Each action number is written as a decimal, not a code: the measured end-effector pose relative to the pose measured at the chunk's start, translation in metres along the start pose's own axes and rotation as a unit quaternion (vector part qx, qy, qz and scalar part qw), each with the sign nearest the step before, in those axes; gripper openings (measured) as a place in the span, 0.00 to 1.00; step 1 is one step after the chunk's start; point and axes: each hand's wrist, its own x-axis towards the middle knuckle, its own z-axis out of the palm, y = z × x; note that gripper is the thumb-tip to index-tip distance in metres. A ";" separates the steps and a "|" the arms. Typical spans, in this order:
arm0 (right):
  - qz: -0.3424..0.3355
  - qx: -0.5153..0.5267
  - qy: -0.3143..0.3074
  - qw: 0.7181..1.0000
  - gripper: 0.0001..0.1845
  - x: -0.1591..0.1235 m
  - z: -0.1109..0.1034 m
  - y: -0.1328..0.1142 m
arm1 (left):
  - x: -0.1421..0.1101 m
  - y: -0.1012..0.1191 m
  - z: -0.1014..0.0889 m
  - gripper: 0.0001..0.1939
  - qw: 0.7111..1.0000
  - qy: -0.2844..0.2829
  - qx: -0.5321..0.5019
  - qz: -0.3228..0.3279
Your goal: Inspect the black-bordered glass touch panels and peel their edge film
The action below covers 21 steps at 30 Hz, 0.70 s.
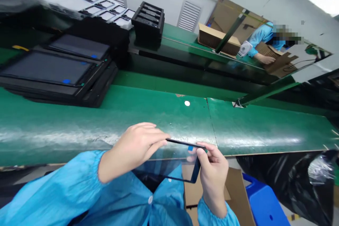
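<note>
I hold a thin glass panel with a black border (pixel 182 160) in front of my chest, just past the near edge of the green bench (pixel 132 113). My left hand (pixel 135 146) grips its left and top edge, fingers closed on it. My right hand (pixel 213 169) pinches the right edge near a small blue tab (pixel 190 147). Both sleeves are blue.
Black trays holding dark screens (pixel 53 69) are stacked at the far left. White-framed panels (pixel 106 10) and a stack of black trays (pixel 148 19) stand behind them. Another person in blue (pixel 261 39) handles cardboard (pixel 217 39) at the far right. A blue bin (pixel 265 204) and black bag (pixel 291 176) sit below.
</note>
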 end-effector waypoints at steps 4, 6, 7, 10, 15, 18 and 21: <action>-0.008 0.006 -0.022 1.000 0.13 0.007 -0.002 -0.004 | 0.003 0.004 0.008 0.16 1.000 0.022 -0.007 -0.012; 0.002 0.018 -0.066 0.998 0.13 0.013 -0.002 -0.007 | 0.004 0.009 0.013 0.16 0.999 0.005 -0.033 -0.027; 0.010 0.027 -0.104 0.994 0.14 0.015 -0.002 -0.008 | 0.005 0.012 0.015 0.17 0.998 -0.013 -0.056 -0.036; 0.047 0.071 -0.216 0.973 0.22 0.022 -0.002 -0.009 | 0.009 0.019 0.025 0.21 0.976 -0.064 -0.179 -0.105; 0.099 0.110 -0.176 0.973 0.29 0.029 -0.009 0.001 | 0.002 0.023 0.039 0.33 0.852 -0.008 -0.435 -0.292; 0.095 0.112 -0.134 0.980 0.30 0.030 -0.010 0.009 | -0.002 0.027 0.043 0.39 0.821 0.026 -0.475 -0.316; 0.074 0.115 -0.112 0.984 0.30 0.028 -0.007 0.008 | -0.002 0.030 0.045 0.41 0.815 0.051 -0.478 -0.323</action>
